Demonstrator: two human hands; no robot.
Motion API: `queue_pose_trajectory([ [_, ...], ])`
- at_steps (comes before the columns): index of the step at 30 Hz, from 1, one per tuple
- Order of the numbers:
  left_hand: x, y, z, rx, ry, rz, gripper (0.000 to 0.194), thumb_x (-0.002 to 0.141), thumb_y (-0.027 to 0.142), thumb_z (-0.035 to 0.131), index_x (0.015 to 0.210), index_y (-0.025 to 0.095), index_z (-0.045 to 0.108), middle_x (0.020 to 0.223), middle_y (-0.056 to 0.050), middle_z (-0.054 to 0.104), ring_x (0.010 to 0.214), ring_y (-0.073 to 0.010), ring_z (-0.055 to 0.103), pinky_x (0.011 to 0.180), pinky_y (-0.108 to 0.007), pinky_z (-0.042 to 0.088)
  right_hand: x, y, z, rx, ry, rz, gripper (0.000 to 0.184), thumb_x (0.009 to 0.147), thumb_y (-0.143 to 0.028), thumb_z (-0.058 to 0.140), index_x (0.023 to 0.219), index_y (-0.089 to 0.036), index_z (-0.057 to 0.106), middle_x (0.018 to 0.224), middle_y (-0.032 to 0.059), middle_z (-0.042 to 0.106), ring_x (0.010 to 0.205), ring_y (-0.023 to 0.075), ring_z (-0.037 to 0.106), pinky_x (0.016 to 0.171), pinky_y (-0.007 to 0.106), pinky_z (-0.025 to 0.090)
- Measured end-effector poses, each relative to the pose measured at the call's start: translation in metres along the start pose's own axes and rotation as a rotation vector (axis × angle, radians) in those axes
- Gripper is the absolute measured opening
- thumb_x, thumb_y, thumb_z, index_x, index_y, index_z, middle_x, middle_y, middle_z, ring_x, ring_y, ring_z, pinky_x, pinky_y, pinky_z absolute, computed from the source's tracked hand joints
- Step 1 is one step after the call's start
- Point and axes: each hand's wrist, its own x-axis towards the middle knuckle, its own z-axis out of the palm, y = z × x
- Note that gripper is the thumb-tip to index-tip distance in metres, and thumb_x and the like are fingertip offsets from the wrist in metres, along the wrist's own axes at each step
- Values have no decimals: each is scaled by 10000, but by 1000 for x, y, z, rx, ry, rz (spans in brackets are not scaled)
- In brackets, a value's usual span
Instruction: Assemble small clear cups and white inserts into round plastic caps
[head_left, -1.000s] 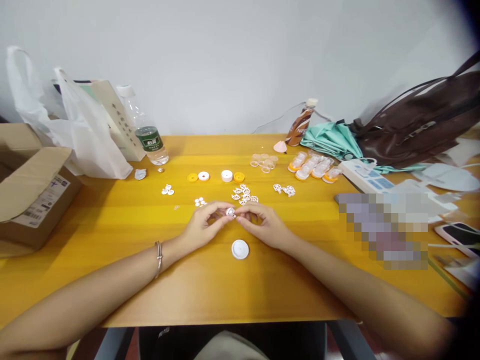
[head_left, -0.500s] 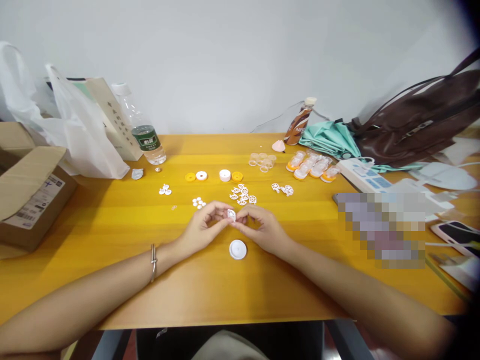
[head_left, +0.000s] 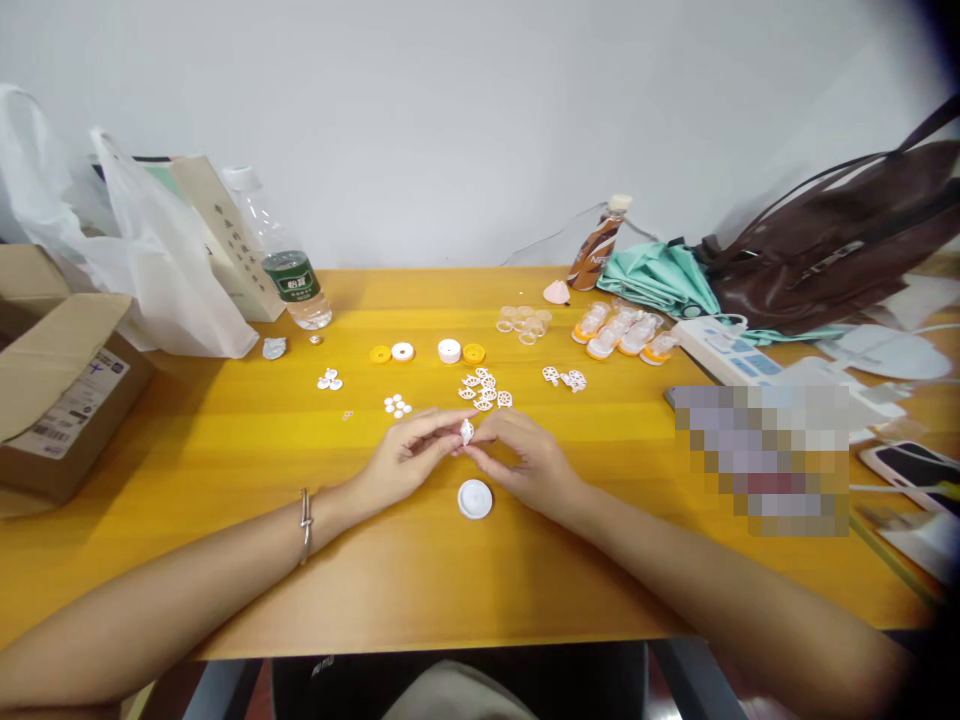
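Between my two hands is a small white openwork plastic piece [head_left: 466,432], held just above the table. My left hand [head_left: 409,450] pinches it from the left with thumb and fingertips. From the other side, the thumb and index finger of my right hand [head_left: 529,455] close on its edge. A round white plastic disc with a raised rim [head_left: 475,499] lies below the hands. Beyond them is a cluster of similar white openwork pieces [head_left: 486,388]. Small white discs [head_left: 397,406] lie to the left of that cluster.
White and yellow round caps [head_left: 450,351] stand in a row farther back. Clear rings [head_left: 523,322] and several clear-topped assemblies [head_left: 631,332] are behind to the right. A water bottle [head_left: 294,280] and cardboard box [head_left: 67,400] stand left; a power strip [head_left: 724,350] lies right.
The white piece has turned in my fingers and now shows narrower. My right thumb and index finger have spread a little. The things on the table have stayed put.
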Motion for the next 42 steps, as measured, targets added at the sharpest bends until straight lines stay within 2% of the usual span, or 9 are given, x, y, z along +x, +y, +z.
queue_pose_trajectory([
  [3,0,-2,-1,42,11,27,298,854,206,522,1143,211,594,874,-50,616,781,-119,578,724,-244,501,0,-2,-2,59,-21,20,75,834,-238,505,834,-217,577,806,35,632,778,153,572,762,308,444],
  [9,-5,-1,3,215,-4,199,337,866,163,496,1189,232,559,953,-59,619,858,-130,574,786,-271,486,1,-1,-2,135,-50,252,211,848,-345,503,713,-192,559,715,16,596,682,131,546,670,265,441],
  [12,-8,1,6,256,-12,238,358,871,140,479,1213,228,536,957,-56,608,870,-123,575,792,-261,486,2,-1,-1,121,-57,265,241,860,-348,479,689,-192,546,699,10,586,684,130,539,678,263,432],
  [15,-7,-2,7,228,38,173,329,862,158,497,1180,216,552,964,-61,618,878,-134,583,811,-283,491,1,-2,-1,98,-64,245,243,885,-340,436,731,-191,551,738,18,589,714,134,538,697,263,428],
  [20,-4,-12,7,61,117,-41,240,845,213,526,1076,174,580,968,-67,637,851,-130,613,800,-266,505,0,-3,1,37,-73,238,225,893,-337,431,782,-192,563,758,20,584,717,130,536,694,256,426],
  [26,0,-6,7,-54,105,-226,171,806,294,576,825,129,618,774,-42,668,702,-119,618,682,-223,505,-1,-3,2,58,-62,247,191,861,-348,498,801,-195,597,762,17,606,716,125,557,682,251,437],
  [28,0,-4,7,-57,111,-253,177,796,297,586,793,124,624,749,-41,673,675,-114,614,661,-215,499,-1,-4,3,143,-56,313,174,839,-355,530,806,-198,599,755,14,617,703,124,568,663,252,448],
  [34,-1,-3,7,-89,142,-276,182,783,295,601,751,116,609,672,-27,657,605,-93,593,599,-196,479,2,-9,5,614,-29,529,196,796,-363,585,784,-175,535,730,5,614,660,107,594,671,266,488],
  [42,0,4,6,-206,115,-313,239,748,346,639,717,114,592,636,-29,655,560,-88,591,562,-196,487,1,-11,3,777,-16,548,222,798,-364,584,723,-181,485,669,-21,584,632,97,578,659,256,476],
])
